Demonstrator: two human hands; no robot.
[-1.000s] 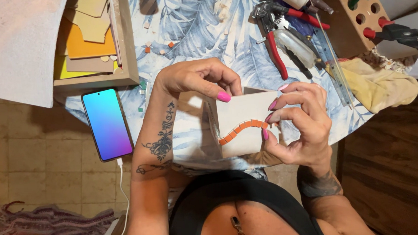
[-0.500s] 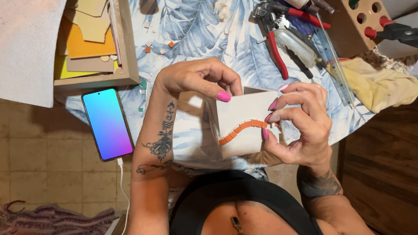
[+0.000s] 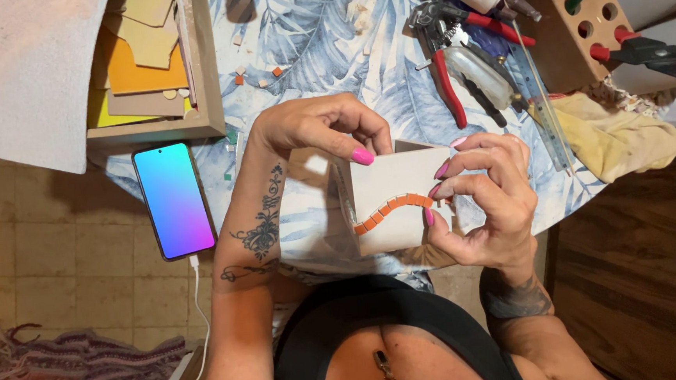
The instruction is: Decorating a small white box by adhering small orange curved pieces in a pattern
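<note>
left hand [image 3: 311, 129] steadies white tile [image 3: 397, 198]; right hand [image 3: 483, 204] pinches the orange mosaic row's [image 3: 392, 207] end piece, best pressed flush

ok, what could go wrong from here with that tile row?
1. The white piece is held in the air between the left hand and right hand, not resting on the table; a slip could drop it.
2. The right fingertips pinch at the end of the orange tile row; pressure there might nudge the tiles out of their curve.
3. The phone lies at the table's edge and could get knocked off.
</note>
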